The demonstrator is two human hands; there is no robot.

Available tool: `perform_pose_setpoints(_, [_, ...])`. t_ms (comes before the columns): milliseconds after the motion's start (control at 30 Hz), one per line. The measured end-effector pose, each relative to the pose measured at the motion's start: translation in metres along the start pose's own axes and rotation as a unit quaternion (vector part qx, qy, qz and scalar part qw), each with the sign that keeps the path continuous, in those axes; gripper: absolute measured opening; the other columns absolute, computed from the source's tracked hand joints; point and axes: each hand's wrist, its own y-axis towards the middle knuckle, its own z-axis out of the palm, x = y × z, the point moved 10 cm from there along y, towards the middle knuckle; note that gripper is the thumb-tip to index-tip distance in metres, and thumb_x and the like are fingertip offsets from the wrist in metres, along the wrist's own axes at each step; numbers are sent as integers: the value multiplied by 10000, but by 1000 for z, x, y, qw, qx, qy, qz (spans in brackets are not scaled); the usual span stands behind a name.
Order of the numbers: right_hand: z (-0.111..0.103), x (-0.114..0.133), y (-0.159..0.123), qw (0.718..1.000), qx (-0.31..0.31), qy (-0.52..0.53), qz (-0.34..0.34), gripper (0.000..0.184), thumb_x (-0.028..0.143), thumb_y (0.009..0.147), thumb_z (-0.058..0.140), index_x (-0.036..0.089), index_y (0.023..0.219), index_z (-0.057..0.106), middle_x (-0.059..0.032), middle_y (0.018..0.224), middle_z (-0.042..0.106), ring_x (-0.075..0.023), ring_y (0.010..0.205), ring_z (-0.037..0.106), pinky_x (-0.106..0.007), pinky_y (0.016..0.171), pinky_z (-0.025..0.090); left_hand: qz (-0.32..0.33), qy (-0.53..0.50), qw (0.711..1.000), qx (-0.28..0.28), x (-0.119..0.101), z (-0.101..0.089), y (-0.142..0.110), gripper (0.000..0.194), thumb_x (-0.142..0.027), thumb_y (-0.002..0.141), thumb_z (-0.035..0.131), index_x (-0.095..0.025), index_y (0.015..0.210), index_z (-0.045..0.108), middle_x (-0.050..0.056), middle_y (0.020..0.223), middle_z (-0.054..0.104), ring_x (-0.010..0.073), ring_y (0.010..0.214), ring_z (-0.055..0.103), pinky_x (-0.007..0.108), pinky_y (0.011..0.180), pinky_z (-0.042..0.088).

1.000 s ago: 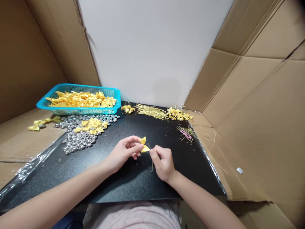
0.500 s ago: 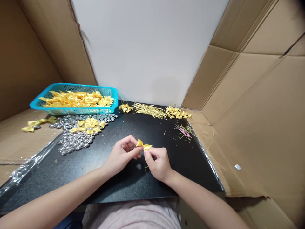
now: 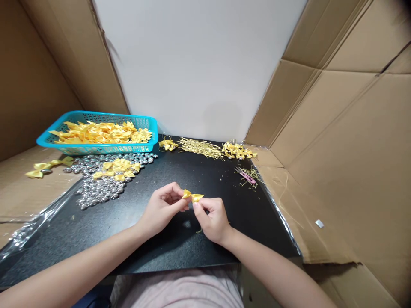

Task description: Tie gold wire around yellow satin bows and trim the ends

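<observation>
- Black table (image 3: 266,222), with the work held above its front part.
- Turquoise basket (image 3: 96,149) at the far left, filled with yellow ribbon pieces.
- Silver beads (image 3: 99,188) spread in front of the basket, some loose bows (image 3: 119,166) lying on them.
- Left hand (image 3: 163,207), thumb and fingers clamped on the left half of a yellow bow (image 3: 197,197).
- Right hand (image 3: 212,220), thumb and forefinger pinched on the bow's right half.
- Gold cords (image 3: 202,147), bundled at the back.
- Corded bows (image 3: 239,150), clustered just right of the bundle.
- Pink-handled snips (image 3: 248,177) near the right edge, among cord scraps.
- Yellow bow, between both hands.
</observation>
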Motion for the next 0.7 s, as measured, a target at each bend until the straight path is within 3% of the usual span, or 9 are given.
perform_pose_setpoints(300, [5,-7,0,999,18,12,31,412,298,865,448,201,505,275,57,471,245,-65,439,259,-227,463,234,19,23,1000,-4,0,-3,-2,261,-318,649,804,-174,628,588,9,661,704,131,581,629,215,559,525])
perform_pose_setpoints(467, [10,-14,-2,996,51,15,71,412,340,892,419,199,522,303,51,487,288,-72,462,297,-232,487,257,129,133,982,-19,-17,-9,-5,116,-224,694,720,-188,617,642,36,679,734,163,596,660,236,573,526])
perform_pose_setpoints(700, [15,-11,-3,994,78,30,73,422,366,916,394,200,536,318,45,498,325,-75,471,297,-235,491,260,259,252,932,-30,-38,-7,-18,126,-222,750,682,-227,625,664,54,741,777,174,616,693,250,600,541])
